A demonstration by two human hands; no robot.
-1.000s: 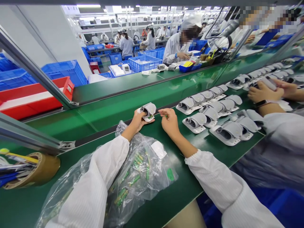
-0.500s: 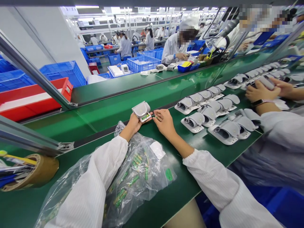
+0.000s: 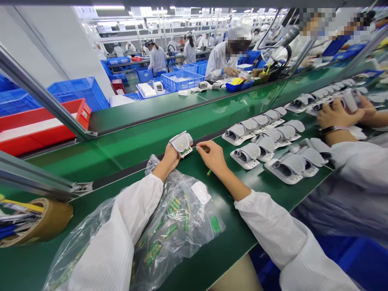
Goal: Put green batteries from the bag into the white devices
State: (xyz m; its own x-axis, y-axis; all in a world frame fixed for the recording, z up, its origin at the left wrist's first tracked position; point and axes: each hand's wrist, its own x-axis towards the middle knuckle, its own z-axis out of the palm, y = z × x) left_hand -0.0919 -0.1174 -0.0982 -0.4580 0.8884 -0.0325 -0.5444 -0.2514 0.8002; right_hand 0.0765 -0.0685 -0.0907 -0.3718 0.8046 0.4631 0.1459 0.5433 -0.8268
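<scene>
green bench (image 3: 232, 226): spreads before you
clear bag (image 3: 172, 222): under your left sleeve (image 3: 117, 234)
rows of grey units (image 3: 248, 153): stand to your right
right hand (image 3: 214, 157): your thumb and forefinger bend together; cannot tell what they grip
left hand (image 3: 172, 157): your fingers grip the held unit (image 3: 182, 142)
held unit: near your right fingertips
green piece (image 3: 209, 172): just below your right hand

One cuff (image 3: 182, 142) in the left hand (image 3: 171, 157), three cuffs (image 3: 296, 162) in the nearest row, one pen holder (image 3: 58, 217)
</scene>
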